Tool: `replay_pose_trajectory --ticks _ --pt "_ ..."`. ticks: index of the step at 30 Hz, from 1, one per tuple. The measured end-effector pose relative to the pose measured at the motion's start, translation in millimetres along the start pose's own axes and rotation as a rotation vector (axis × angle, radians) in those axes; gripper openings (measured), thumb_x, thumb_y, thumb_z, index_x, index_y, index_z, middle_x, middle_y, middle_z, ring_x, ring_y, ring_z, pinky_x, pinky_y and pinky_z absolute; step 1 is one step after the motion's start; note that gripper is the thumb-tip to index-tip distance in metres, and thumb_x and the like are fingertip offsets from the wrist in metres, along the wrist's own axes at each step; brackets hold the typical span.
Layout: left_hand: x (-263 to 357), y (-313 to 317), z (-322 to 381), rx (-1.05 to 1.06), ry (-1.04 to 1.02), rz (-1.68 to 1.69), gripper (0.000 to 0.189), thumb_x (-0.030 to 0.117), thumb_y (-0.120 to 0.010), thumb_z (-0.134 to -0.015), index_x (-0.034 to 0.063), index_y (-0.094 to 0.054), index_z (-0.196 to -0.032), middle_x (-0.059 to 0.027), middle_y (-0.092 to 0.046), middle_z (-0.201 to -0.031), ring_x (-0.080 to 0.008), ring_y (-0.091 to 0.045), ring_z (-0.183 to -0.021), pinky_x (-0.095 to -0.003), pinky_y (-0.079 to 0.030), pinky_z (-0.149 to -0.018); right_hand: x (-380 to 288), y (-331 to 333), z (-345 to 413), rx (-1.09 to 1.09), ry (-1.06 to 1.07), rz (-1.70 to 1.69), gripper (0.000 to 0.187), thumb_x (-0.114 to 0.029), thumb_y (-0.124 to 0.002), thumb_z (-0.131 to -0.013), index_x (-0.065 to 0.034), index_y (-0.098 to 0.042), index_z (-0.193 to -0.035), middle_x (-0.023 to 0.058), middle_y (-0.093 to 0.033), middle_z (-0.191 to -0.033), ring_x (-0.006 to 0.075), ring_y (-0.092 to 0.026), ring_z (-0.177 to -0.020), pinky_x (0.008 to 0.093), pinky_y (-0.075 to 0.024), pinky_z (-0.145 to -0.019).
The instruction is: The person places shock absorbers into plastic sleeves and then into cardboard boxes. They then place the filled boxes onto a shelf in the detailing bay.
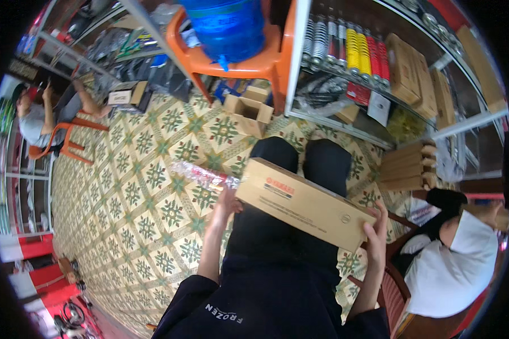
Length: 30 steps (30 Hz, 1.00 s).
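Note:
A long Yamaha cardboard box [303, 203] lies slantwise above my thighs, with printing on its upper face. My right hand [378, 226] grips its right end, the thumb on the upper face. Beside the box's left end, my left hand [227, 205] holds a red part in clear plastic wrapping [205, 176]. This wrapped part points away to the left over the floor. Its inner end meets the box's left end; whether any of it is inside cannot be seen.
An opened cardboard box [250, 112] stands on the tiled floor [152, 203] ahead. Behind it, an orange plastic chair [246, 65] carries a blue water container [225, 29]. Shock absorbers [358, 51] line a shelf at right. People sit at left [38, 118] and right [454, 271].

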State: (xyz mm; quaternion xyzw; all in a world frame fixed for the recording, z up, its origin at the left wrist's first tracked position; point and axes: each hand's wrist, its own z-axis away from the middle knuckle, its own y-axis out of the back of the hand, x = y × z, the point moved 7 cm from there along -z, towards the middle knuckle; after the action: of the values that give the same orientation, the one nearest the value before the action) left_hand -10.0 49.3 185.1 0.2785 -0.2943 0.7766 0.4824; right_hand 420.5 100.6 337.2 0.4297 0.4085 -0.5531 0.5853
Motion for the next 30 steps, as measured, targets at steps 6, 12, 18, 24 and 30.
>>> replay_pose_trajectory --ticks 6,12,18,24,30 --pt "19.4 -20.6 11.0 -0.122 -0.112 -0.057 0.074 0.063 -0.023 -0.098 0.0034 -0.044 -0.136 -0.0074 -0.057 -0.087 -0.0160 -0.053 -0.080 -0.0298 -0.042 -0.074 -0.6 -12.9 -14.3 -0.127 -0.115 -0.018 0.080 -0.030 -0.080 -0.069 -0.0037 -0.046 -0.136 0.0124 -0.053 -0.125 0.0229 -0.050 -0.118 0.0350 -0.0391 -0.101" --pt "23.5 -22.5 -9.3 -0.104 -0.083 -0.157 0.070 0.063 -0.022 -0.098 0.0048 -0.049 -0.128 -0.0052 -0.057 -0.094 -0.0164 -0.051 -0.085 -0.0305 -0.040 -0.077 21.2 -30.9 -13.7 -0.296 -0.177 -0.322 0.108 -0.022 -0.088 -0.056 -0.0048 -0.030 -0.146 0.0135 -0.059 -0.119 0.0257 -0.058 -0.112 0.0358 -0.0469 -0.096" --pt "83.3 -96.7 37.0 -0.038 -0.286 -0.006 0.074 0.066 -0.022 -0.097 0.0039 -0.048 -0.128 -0.0115 -0.059 -0.116 -0.0231 -0.057 -0.109 -0.0381 -0.044 -0.093 57.3 1.7 -0.3 -0.209 -0.131 -0.464 0.088 -0.019 -0.078 -0.057 -0.0001 -0.042 -0.136 0.0126 -0.059 -0.118 0.0247 -0.059 -0.108 0.0339 -0.0472 -0.094" --pt "119.9 -198.8 21.5 -0.482 -0.442 0.281 0.067 0.058 -0.022 -0.100 0.0055 -0.028 -0.141 -0.0159 -0.036 -0.147 -0.0298 -0.035 -0.136 -0.0459 -0.028 -0.110 81.8 24.8 19.2 0.012 0.009 -0.705 0.073 -0.024 -0.075 -0.059 0.0003 -0.048 -0.123 0.0136 -0.058 -0.113 0.0236 -0.058 -0.106 0.0364 -0.0500 -0.089" --pt "146.9 -349.3 -23.5 -0.758 -0.368 0.370 0.067 0.053 -0.028 -0.100 0.0073 -0.023 -0.149 -0.0099 -0.037 -0.148 -0.0243 -0.035 -0.135 -0.0416 -0.025 -0.111 62.5 46.2 -0.4 0.371 0.161 -0.915 0.073 -0.023 -0.067 -0.066 0.0000 -0.044 -0.132 0.0147 -0.053 -0.125 0.0305 -0.054 -0.116 0.0429 -0.0463 -0.098"
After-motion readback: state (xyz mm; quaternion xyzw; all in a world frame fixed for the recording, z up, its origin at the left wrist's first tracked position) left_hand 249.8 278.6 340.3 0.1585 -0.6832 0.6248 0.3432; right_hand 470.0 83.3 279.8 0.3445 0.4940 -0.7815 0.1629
